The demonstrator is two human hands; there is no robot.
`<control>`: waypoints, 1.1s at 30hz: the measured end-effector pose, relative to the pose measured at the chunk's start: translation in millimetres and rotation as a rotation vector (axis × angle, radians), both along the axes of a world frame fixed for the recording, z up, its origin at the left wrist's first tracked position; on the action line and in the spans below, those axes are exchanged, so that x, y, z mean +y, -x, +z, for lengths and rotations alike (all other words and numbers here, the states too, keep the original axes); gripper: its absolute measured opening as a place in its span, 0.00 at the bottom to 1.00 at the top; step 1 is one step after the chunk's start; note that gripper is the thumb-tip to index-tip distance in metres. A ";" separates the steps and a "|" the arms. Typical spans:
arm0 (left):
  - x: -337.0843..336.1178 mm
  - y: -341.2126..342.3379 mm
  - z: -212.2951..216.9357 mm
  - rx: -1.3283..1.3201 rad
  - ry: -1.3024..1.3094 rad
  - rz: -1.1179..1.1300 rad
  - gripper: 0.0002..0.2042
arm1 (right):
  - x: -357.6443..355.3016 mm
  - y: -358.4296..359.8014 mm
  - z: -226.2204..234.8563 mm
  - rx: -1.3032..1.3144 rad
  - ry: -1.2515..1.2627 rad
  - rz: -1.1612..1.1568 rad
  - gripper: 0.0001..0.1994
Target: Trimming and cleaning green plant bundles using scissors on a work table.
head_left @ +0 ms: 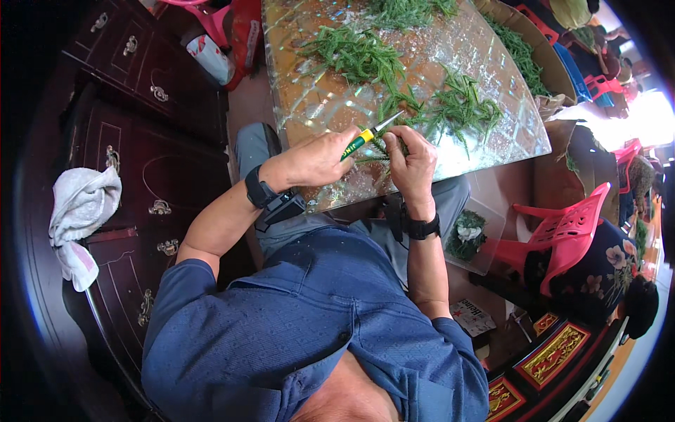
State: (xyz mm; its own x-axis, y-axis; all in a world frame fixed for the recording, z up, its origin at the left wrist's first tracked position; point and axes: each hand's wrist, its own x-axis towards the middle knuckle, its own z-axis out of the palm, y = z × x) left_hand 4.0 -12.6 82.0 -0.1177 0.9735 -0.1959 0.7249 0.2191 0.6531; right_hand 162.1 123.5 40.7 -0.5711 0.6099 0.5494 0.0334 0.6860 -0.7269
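My left hand (320, 156) is closed round a slim tool (358, 143) with a green and yellow handle. Its pointed metal tip angles up and away, over the near part of the table. Close beside it, my right hand (413, 162) pinches a green needle-leaved sprig (378, 149), partly hidden by the fingers. Loose green sprigs (464, 107) lie just beyond my right hand. Farther off on the glass-topped table (320, 105) rests a larger heap of sprigs (355, 55), with another bunch (404, 10) at the far edge.
Dark wooden drawers (133, 126) stand at my left, with a white cloth (84, 204) hanging there. A cardboard box (548, 42) of greenery is at the far right. Pink plastic chairs (573, 218) and a clear tub (474, 235) stand right; other people are blurred beyond.
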 end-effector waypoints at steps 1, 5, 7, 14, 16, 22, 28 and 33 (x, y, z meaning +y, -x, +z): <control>-0.3 -1.3 -2.2 0.005 -0.010 0.002 0.23 | -0.6 0.0 0.3 0.002 0.001 -0.006 0.04; 2.4 -2.7 -6.5 -0.007 -0.008 0.004 0.22 | -3.0 4.3 -3.8 -0.033 -0.022 -0.032 0.04; 3.4 -4.0 -8.3 -0.016 -0.001 0.004 0.22 | -3.7 3.0 -4.8 -0.032 0.013 -0.035 0.04; 10.0 -2.4 -25.6 -0.053 -0.127 -0.055 0.22 | 0.4 -1.3 -16.8 -0.081 0.196 -0.041 0.04; 11.1 -2.1 -31.3 -0.062 -0.128 -0.060 0.22 | 1.1 -2.9 -15.4 -0.072 0.171 -0.039 0.04; 16.9 -13.8 -34.4 -0.099 -0.144 -0.058 0.23 | -1.1 -7.5 -21.3 -0.067 0.259 -0.096 0.05; 20.4 -17.9 -41.9 -0.103 -0.106 -0.050 0.24 | 0.5 -11.6 -33.2 -0.060 0.302 -0.128 0.05; 20.5 -22.3 -46.6 -0.105 -0.160 0.009 0.22 | 3.6 -13.9 -31.7 -0.083 0.293 -0.137 0.06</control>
